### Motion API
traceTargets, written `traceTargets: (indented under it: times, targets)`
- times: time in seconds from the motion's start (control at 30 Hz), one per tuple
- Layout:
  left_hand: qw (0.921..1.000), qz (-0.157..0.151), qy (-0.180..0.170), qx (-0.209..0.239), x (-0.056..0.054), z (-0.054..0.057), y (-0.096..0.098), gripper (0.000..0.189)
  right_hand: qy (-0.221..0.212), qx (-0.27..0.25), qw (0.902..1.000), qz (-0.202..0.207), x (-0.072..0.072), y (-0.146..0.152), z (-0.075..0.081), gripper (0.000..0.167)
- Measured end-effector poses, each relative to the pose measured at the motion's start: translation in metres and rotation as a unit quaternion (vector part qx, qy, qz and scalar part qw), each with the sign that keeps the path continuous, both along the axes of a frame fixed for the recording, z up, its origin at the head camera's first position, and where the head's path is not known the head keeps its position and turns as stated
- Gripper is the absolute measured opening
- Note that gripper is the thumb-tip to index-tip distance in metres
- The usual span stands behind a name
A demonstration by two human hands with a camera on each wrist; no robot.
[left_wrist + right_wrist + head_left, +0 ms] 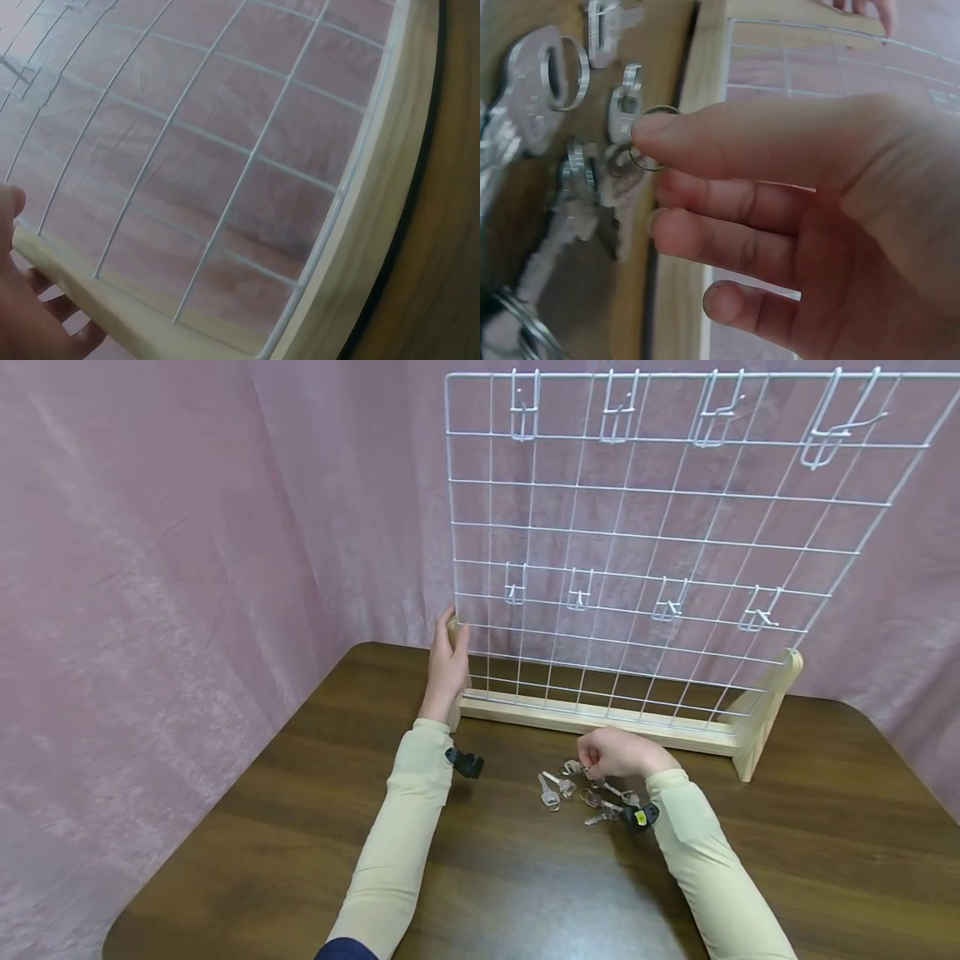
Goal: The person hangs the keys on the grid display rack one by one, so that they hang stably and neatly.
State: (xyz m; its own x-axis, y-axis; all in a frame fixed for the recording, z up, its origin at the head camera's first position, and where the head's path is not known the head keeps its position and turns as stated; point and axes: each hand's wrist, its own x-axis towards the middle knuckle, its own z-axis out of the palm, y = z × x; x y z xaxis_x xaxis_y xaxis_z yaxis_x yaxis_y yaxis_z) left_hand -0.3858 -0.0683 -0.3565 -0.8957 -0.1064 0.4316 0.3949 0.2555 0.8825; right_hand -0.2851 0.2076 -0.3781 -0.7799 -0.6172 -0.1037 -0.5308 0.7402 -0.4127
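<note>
Right wrist view: a key (622,180) with a thin ring (640,165) at its head sits in front of the wire grid (637,536), near its base; whether it touches the desk (315,827) cannot be told. The right hand (618,753) pinches that ring between its thumb and a finger, the other fingers bent. More keys (550,795), some with rings, lie scattered on the desk before the grid, just beside this hand. At the grid's left end, the left hand (447,668) grips the side of the wooden stand (596,717), fingers wrapped round its edge. On the grid hang two rows of white hooks (831,432), four along the top and four lower down. Pink curtain (150,610) hangs behind the grid and to its left.
</note>
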Motion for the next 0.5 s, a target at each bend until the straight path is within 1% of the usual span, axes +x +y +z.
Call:
traceTargets:
  times: [0.07, 0.2, 0.37, 0.5]
  targets:
    - [0.9999, -0.005, -0.009, -0.012, 0.0, -0.001, -0.005, 0.049, -0.005, -0.007, 1.0, 0.001, 0.001, 0.001, 0.002, 0.017]
    - [0.9996, -0.011, -0.021, -0.016, -0.001, 0.0, -0.012, 0.044, 0.003, -0.022, 0.9998, 0.0, 0.003, 0.004, 0.01, 0.017]
    - [0.9992, -0.025, -0.024, -0.02, -0.002, 0.002, -0.016, 0.042, 0.043, -0.035, 0.9984, -0.008, 0.008, 0.009, 0.025, 0.017]
    - [0.9989, -0.03, -0.025, -0.025, -0.003, 0.006, -0.017, 0.042, 0.066, -0.047, 0.9963, -0.03, 0.009, 0.01, 0.034, 0.014]
